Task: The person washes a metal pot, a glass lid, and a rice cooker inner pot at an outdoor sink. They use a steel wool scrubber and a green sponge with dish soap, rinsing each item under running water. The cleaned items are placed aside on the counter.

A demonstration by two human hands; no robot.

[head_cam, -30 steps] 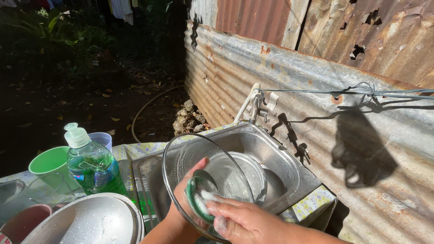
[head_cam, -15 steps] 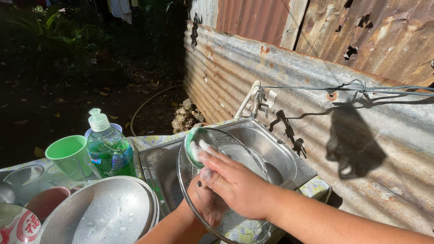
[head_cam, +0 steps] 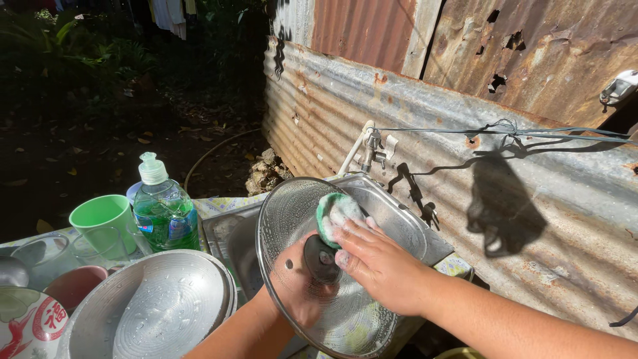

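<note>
A round glass pot lid (head_cam: 292, 213) with a metal rim and a black knob (head_cam: 321, 258) stands tilted on edge over the steel sink (head_cam: 392, 206). My left hand (head_cam: 302, 296) holds it from behind and shows through the glass. My right hand (head_cam: 379, 262) presses a soapy green and white sponge (head_cam: 335, 214) against the lid's near face, just above the knob.
A metal lid or pan (head_cam: 159, 306) lies at lower left, with a green cup (head_cam: 103, 218), a bottle of green dish soap (head_cam: 161, 209), a pink cup (head_cam: 73, 286), clear glasses (head_cam: 40, 256) and a printed bowl (head_cam: 26, 322). A tap (head_cam: 373, 149) stands by the corrugated metal wall (head_cam: 425, 113).
My right hand slid the sponge from the lid's upper left edge toward its middle, above the knob. The lid turned so its knob shows.
</note>
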